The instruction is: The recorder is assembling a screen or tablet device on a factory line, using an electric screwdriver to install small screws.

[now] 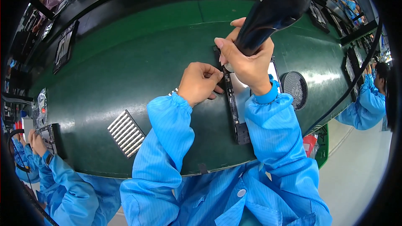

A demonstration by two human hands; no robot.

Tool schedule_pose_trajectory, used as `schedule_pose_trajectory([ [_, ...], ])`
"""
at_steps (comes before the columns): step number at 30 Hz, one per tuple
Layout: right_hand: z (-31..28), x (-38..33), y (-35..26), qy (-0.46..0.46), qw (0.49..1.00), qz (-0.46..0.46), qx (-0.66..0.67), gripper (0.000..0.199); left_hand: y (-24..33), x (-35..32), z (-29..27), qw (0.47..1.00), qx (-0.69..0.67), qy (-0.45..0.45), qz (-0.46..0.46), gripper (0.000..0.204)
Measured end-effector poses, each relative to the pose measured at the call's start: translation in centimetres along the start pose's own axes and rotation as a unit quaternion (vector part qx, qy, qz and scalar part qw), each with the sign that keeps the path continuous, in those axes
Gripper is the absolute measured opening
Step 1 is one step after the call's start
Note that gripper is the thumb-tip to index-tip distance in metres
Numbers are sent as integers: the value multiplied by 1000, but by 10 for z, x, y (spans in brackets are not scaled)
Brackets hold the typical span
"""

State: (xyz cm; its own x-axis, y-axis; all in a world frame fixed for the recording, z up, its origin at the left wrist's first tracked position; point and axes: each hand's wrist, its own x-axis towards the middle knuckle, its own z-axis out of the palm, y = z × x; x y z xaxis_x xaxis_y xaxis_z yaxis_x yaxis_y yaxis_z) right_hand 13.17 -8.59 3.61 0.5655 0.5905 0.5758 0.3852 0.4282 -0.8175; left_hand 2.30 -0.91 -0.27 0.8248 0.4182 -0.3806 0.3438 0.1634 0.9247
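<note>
My right hand (252, 65) is wrapped round a black electric screwdriver (274, 16), which leans with its lower end over a black-framed device (242, 133). That device lies lengthwise on the green table and has bright silvery panels inside. The tool's tip is hidden behind my fingers. Just off the device's left edge is my left hand (197, 83), its thumb and forefinger pinched together; whatever sits between them is too small to make out. A round black dish (294, 90) of tiny pieces stands right of the device.
A dark sheet with several pale strips (126, 134) lies left of my left sleeve. Framed units (66, 47) rest at the far left and right. A co-worker's hands (37, 143) hold a unit at the left. A black cable (349, 88) curves down the right side above a green crate (322, 146).
</note>
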Motion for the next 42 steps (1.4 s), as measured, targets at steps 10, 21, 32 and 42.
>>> schedule_pose_trajectory([
  [10,-3,-2,-8,12,999,32,27,34,43,-96,46,812,521,-76,253,6],
  [21,-3,-1,-10,22,999,22,30,31,-5,-104,111,779,546,-56,304,18],
  [32,-43,6,-39,127,991,-31,29,34,-6,-86,99,844,463,-131,237,26],
  [42,-94,-32,-41,214,977,7,-11,36,52,7,43,813,556,-13,173,28],
])
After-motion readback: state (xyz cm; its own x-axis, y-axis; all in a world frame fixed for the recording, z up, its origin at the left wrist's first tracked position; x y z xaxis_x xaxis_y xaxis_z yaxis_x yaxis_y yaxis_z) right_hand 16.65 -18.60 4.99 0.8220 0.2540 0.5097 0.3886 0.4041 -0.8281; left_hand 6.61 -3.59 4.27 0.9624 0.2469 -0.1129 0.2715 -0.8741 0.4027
